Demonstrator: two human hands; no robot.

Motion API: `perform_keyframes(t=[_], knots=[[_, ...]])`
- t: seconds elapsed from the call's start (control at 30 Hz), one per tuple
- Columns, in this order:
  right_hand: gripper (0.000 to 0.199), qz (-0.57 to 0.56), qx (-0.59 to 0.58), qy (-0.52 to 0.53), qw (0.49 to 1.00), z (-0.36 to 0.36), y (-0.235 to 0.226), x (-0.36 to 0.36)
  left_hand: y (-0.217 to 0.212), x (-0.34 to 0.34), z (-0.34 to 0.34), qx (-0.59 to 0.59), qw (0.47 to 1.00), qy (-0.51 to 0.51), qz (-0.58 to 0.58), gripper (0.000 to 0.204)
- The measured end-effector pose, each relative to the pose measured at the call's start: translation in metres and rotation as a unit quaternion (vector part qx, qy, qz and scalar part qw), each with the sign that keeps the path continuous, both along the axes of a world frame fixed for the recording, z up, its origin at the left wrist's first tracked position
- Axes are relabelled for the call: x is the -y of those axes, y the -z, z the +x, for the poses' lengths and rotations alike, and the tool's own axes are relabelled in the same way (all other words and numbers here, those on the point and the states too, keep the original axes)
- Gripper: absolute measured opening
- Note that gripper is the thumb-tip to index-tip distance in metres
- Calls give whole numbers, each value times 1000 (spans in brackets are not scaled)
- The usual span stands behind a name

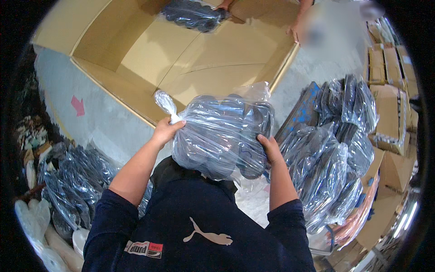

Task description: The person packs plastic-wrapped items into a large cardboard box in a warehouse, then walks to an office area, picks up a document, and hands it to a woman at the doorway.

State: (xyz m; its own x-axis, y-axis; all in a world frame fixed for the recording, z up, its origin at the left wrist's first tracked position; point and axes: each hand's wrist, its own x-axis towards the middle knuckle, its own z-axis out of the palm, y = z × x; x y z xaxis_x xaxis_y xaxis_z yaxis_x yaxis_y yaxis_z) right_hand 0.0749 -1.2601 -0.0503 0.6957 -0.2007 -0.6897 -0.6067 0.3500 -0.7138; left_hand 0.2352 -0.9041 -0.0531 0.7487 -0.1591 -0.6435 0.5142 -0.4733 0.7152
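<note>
A big open cardboard box (204, 63) lies beyond the clear bag (208, 140), held up before the person's body. Judging by its packed dark, rounded pieces (250, 156), it is fairly weighty, its film soft and slippery. The right hand (270, 148) clasps its right side; the left hand (166, 129) pinches the twisted neck (166, 102), probably the surest hold.

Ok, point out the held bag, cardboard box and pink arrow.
Held bag (215, 136), head view: middle of its clear plastic.
Cardboard box (217, 56), head view: bare inner bottom.
Pink arrow (78, 106), head view: its middle.
</note>
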Motion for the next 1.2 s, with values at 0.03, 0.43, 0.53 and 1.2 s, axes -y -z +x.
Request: perform_keyframes(t=[0.03, 0.43, 0.53, 1.2], knots=[[61, -6, -4, 4, 1000, 0, -4, -2, -3, 5, 3, -31, 999, -10, -35, 40], [52, -129, -47, 89, 987, 108, -52, -89, 33, -26, 154, 69, 995, -8, -64, 36], [54, -135, -69, 120, 981, 178, -23, -124, 69, -57, 218, 65, 998, -2, -8, 39], [46, -239, 17, -500, 832, 268, 27, -341, 93, -222, 363, 63, 900, 337, 269, 43]])
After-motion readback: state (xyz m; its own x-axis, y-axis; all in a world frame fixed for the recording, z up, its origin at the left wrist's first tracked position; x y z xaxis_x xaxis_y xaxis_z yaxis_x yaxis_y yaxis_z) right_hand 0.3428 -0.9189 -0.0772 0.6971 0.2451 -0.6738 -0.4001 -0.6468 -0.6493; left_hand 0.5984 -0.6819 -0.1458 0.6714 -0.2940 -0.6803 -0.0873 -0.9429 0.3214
